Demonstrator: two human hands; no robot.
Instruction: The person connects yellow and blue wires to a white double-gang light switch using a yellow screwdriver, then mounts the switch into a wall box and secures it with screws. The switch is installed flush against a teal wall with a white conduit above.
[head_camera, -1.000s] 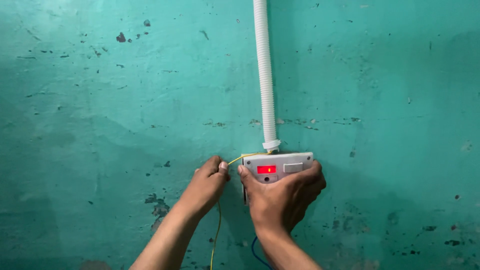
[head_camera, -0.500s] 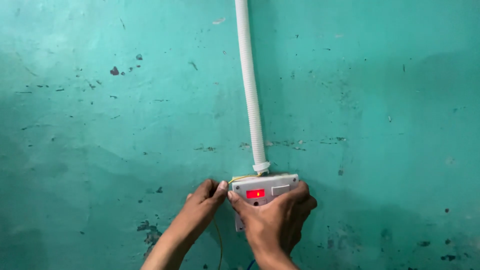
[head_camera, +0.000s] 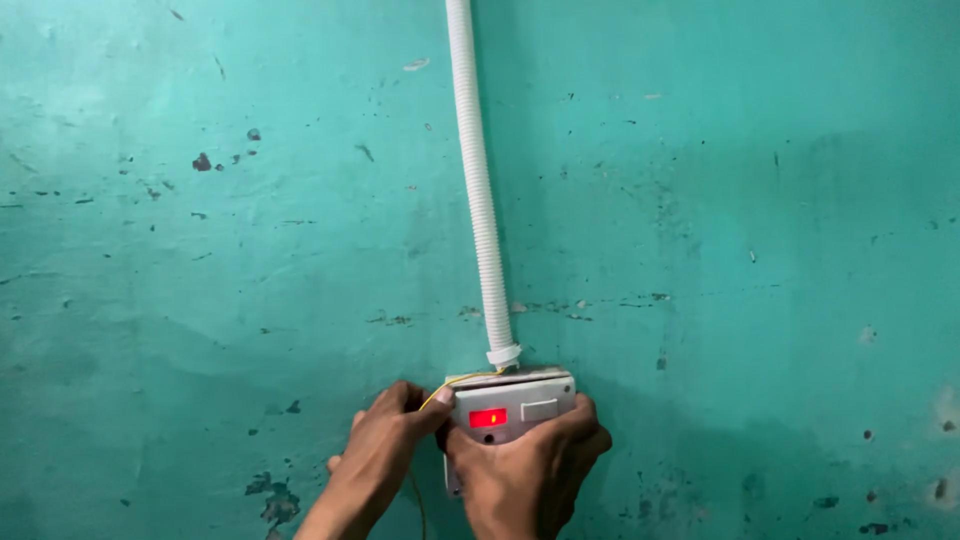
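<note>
Switch box (head_camera: 512, 408): white, red indicator lit, flat against the teal wall (head_camera: 200, 280), at the lower end of the conduit.
Conduit (head_camera: 478, 190): white, ribbed, runs straight up from the box top.
Right hand (head_camera: 528, 478): below the box, fingers wrapped around its face and right edge, gripping it.
Left hand (head_camera: 385, 450): left of the box, fingers curled, thumb tip on the box's left edge.
Yellow wire (head_camera: 455, 383): thin, arcs from the box's top left corner toward the left hand; pinch cannot be told.

Wall (head_camera: 200, 250): painted teal-green plaster, filling the whole view. Surface rough and uneven, with faint horizontal streaks. Paint chipped in small dark flecks, densest upper left (head_camera: 202, 162) and lower left (head_camera: 275, 500), with more scattered along the right edge. Lighting uneven: brighter across the top, and a broad soft shadow over the lower half.
</note>
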